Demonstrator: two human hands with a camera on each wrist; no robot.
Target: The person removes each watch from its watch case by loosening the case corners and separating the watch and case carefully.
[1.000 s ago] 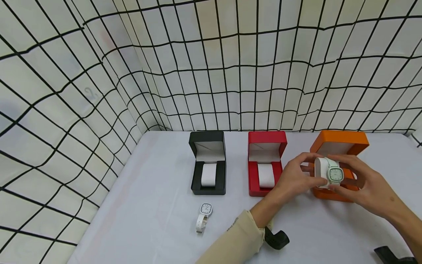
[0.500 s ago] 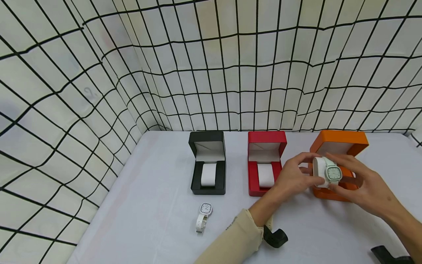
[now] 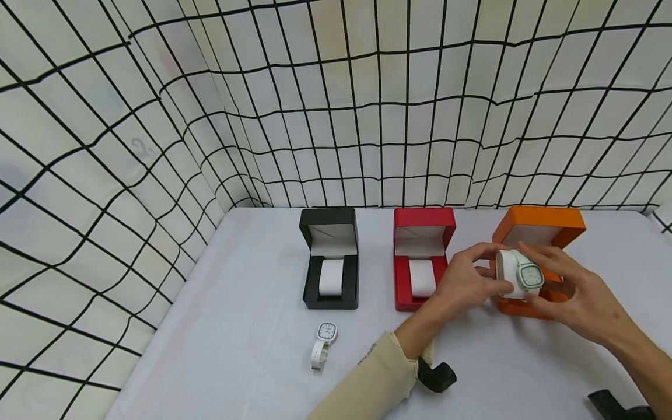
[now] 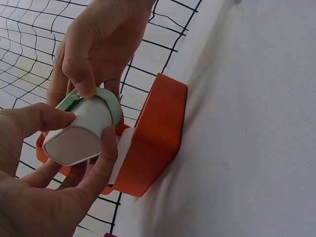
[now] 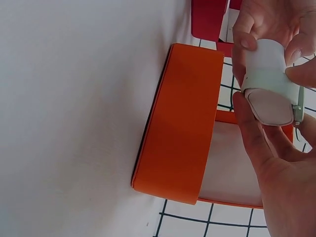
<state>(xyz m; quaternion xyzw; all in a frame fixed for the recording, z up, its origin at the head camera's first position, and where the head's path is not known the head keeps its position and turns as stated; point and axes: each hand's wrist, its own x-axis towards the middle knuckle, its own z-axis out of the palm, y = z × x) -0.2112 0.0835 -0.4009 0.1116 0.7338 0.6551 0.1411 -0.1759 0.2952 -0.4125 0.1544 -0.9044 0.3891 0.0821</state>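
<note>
A pale green wristwatch (image 3: 530, 276) is wrapped around a white watch cushion (image 3: 507, 273), held up before the open orange watch box (image 3: 546, 224). My left hand (image 3: 469, 280) grips the bare end of the cushion between thumb and fingers. From the other side my right hand (image 3: 580, 291) pinches the watch and its strap. In the left wrist view, the right thumb presses the green strap (image 4: 112, 103) on the cushion's curved side. The right wrist view shows the strap (image 5: 270, 82) around the cushion's near end, with the buckle at its edge.
A red watch box (image 3: 424, 217) and a black watch box (image 3: 328, 217) stand open to the left, each with a white cushion inside. A white wristwatch (image 3: 324, 344) lies on the white table before the black box. Black netting (image 3: 380, 145) rises behind.
Both hands have shifted very slightly left with the cushion and the green watch. The watch face has tilted a little. The boxes and the white watch stay put.
</note>
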